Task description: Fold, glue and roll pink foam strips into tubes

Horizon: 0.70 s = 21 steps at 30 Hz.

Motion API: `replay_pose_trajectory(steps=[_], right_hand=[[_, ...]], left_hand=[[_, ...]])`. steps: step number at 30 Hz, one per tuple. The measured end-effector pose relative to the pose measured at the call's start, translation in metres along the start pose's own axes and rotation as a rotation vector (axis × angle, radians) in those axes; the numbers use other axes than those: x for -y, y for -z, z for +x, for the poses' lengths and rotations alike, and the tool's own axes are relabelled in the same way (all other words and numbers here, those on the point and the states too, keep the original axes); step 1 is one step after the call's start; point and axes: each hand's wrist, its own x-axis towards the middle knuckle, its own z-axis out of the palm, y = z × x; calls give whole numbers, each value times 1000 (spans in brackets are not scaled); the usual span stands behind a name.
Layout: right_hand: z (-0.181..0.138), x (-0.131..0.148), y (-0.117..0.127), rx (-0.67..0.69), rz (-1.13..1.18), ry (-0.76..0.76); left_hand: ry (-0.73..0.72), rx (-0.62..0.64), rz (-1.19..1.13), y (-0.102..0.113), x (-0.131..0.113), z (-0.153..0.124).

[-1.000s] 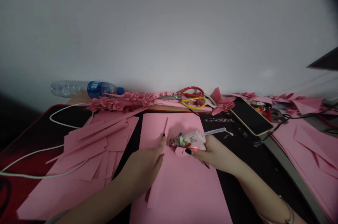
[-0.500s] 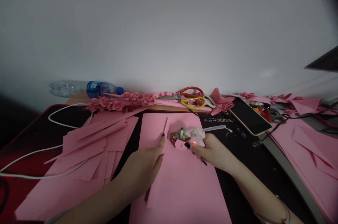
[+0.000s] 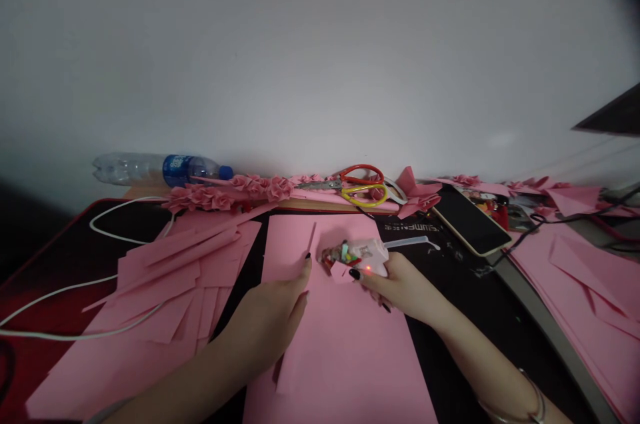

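My right hand (image 3: 400, 287) is closed around a small white glue gun (image 3: 363, 256) with a red light lit and a clear glue stick (image 3: 413, 242) poking out behind. Its nozzle points left, low over a pink paper sheet (image 3: 345, 351). A small pink paper piece sits under the nozzle. My left hand (image 3: 273, 317) lies flat on the same sheet, fingers stretched out, forefinger tip touching the paper just left of the nozzle. A thin pink strip (image 3: 313, 235) lies on the sheet beyond my fingertip.
Cut pink paper (image 3: 165, 297) is piled at left with a white cable (image 3: 75, 307) across it. Along the wall lie a water bottle (image 3: 160, 169), paper roses (image 3: 225, 192) and scissors (image 3: 357, 185). A phone (image 3: 470, 221) and more pink sheets (image 3: 580, 277) are at right.
The glue gun and my right hand have shifted slightly left and down toward the sheet. My left hand has stayed in place.
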Motion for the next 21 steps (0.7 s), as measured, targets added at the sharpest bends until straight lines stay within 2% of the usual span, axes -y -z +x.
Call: replay_pose_trajectory(steps=[4,9,15,19,21], right_hand=[[-1,0,1,74,-4,48],[2,1,-2,-61,-23,-35],[-1,-1,1,88,23,43],[2,-3,0,-15,17,-36],[2,-4,0,-6,33,-18]], left_hand=[[-12,0,-17,-2,1,0],[13,10,6,-2,1,-1],[-27,-36,-5,-8,6,0],[-9,-21,16,-7,4,2],[1,-10,18,-5,3,1]])
